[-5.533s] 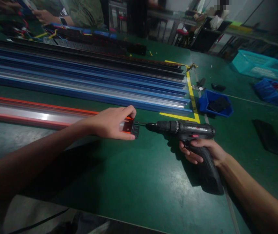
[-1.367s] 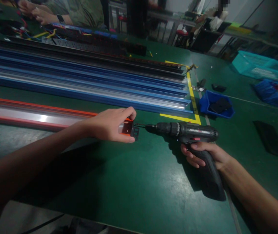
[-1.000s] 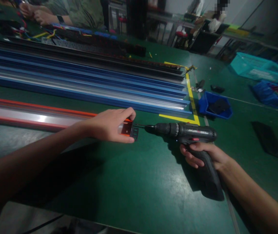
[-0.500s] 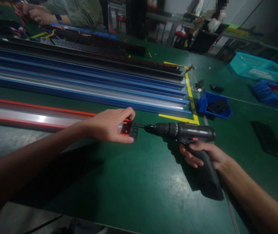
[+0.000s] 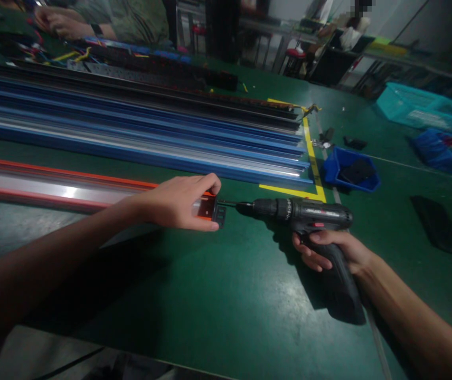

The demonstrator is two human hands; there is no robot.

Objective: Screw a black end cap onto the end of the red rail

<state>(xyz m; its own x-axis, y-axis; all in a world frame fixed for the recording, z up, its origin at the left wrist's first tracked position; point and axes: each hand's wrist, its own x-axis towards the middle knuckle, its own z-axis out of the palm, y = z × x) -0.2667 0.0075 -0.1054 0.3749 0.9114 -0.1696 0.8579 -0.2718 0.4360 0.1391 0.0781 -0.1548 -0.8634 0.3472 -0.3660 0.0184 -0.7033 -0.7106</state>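
Note:
My left hand (image 5: 180,203) grips the end of a long metal profile (image 5: 67,191) with orange-red edges, thumb and fingers on its two sides. A black end cap (image 5: 219,215) with small slots sits at that end. My right hand (image 5: 329,250) is wrapped round the handle of a black cordless drill (image 5: 309,214), which points left. Its thin bit (image 5: 228,203) reaches the end cap at its upper part; the exact contact point is too small to make out.
Several blue metal profiles (image 5: 170,150) lie behind, beside yellow tape (image 5: 309,142). A blue bin (image 5: 331,169) with black parts, a black flat piece (image 5: 435,224), a turquoise basket (image 5: 416,105) and another blue bin (image 5: 427,153) stand right. Across the table a person's hands (image 5: 62,24) work near wires.
Hardly anything differs. The whole view has shifted slightly; both hands, the drill and the profile keep the same places relative to one another.

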